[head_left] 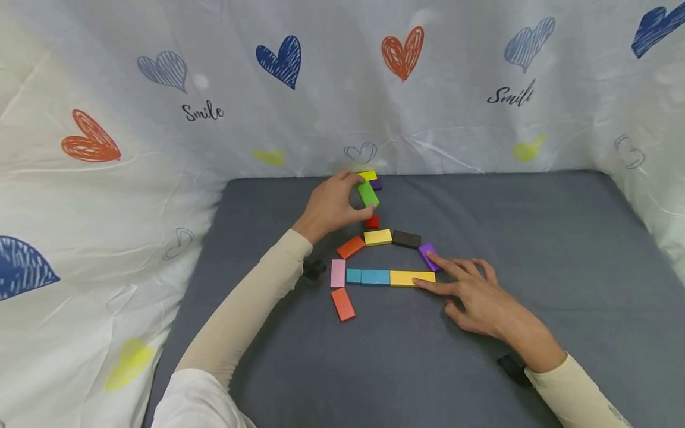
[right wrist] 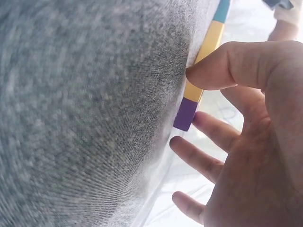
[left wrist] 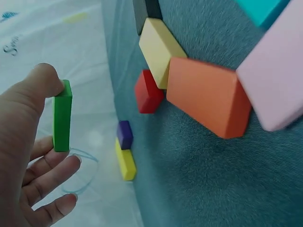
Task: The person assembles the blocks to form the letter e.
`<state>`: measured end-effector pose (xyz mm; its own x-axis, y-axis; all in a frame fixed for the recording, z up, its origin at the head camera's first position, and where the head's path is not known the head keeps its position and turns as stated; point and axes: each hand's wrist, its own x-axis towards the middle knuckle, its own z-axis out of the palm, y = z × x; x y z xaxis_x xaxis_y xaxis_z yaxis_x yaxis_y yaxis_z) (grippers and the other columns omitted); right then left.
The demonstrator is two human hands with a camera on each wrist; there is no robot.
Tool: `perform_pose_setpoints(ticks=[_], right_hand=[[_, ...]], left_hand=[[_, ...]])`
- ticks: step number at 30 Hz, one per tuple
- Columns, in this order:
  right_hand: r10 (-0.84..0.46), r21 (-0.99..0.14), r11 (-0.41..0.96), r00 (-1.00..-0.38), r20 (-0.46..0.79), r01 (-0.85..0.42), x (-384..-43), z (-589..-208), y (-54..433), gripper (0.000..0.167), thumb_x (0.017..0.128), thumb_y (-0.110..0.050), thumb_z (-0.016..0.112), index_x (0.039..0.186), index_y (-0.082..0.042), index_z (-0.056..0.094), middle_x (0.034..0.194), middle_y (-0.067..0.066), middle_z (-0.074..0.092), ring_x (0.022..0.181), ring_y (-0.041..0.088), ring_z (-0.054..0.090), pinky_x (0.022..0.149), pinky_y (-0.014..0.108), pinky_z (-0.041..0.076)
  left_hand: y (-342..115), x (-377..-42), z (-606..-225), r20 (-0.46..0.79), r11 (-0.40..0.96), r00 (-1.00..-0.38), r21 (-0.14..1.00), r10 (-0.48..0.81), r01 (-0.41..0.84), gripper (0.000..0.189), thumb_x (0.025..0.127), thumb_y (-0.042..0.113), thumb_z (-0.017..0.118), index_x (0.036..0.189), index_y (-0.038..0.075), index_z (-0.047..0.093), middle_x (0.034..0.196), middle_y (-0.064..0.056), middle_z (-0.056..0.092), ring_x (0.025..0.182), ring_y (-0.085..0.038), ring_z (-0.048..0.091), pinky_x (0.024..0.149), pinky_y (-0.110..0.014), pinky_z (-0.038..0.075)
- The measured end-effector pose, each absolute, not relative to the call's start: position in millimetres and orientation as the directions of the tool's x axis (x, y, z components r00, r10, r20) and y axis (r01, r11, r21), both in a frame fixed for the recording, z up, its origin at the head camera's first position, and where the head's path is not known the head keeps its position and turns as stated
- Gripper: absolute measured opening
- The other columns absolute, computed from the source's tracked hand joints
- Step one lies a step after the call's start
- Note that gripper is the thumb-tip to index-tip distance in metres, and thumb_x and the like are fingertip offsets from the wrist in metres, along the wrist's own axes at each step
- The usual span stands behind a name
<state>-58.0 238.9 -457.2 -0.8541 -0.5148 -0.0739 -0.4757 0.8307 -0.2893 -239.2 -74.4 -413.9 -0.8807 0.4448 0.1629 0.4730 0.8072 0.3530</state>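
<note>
A green block (head_left: 368, 194) is pinched between the thumb and fingers of my left hand (head_left: 334, 202). In the left wrist view the green block (left wrist: 62, 116) hangs above the cloth, apart from the other blocks. Beyond it, a yellow block (head_left: 367, 176) and a dark purple block (head_left: 376, 185) lie together, with a red block (head_left: 372, 222) nearer me. My right hand (head_left: 476, 294) has its fingers spread, one fingertip on the long yellow block (head_left: 401, 279) and another on the purple block (head_left: 430, 257). The right wrist view shows the purple block (right wrist: 185, 114) beside those fingers.
Pale yellow (head_left: 377, 237), black (head_left: 406, 239), orange (head_left: 351, 247), pink (head_left: 338, 273), light blue (head_left: 376, 277) and coral (head_left: 343, 304) blocks lie around the middle of the grey cloth (head_left: 374, 368). A white curtain (head_left: 332, 119) printed with hearts hangs behind.
</note>
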Motion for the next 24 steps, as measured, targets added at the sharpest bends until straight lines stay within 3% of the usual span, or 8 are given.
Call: perform_pose_setpoints(ticks=[8, 24], right_hand=[[-0.513, -0.280, 0.834, -0.855, -0.074, -0.476, -58.8, -455.0, 240.5, 0.068, 0.095, -0.015, 0.069, 0.154, -0.046, 0.052, 0.175, 0.005, 0.025, 0.146, 0.039, 0.037, 0.114, 0.073, 0.016], [-0.515, -0.299, 0.829, -0.854, -0.075, -0.474, -58.2, -457.9, 237.7, 0.069, 0.095, -0.015, 0.069, 0.154, -0.047, 0.051, 0.175, 0.005, 0.025, 0.146, 0.040, 0.037, 0.114, 0.074, 0.015]], left_hand=[[-88.5, -204.1, -402.9, 0.253, 0.776, -0.862, 0.375, 0.440, 0.506, 0.062, 0.087, 0.062, 0.072, 0.131, 0.017, 0.069, 0.114, 0.003, 0.062, 0.084, -0.009, 0.055, 0.063, -0.030, 0.050], [-101.8, -125.3, -389.0, 0.352, 0.741, -0.840, 0.407, 0.412, 0.534, 0.056, 0.085, 0.061, 0.076, 0.125, 0.021, 0.073, 0.109, 0.008, 0.064, 0.084, -0.005, 0.059, 0.056, -0.027, 0.049]])
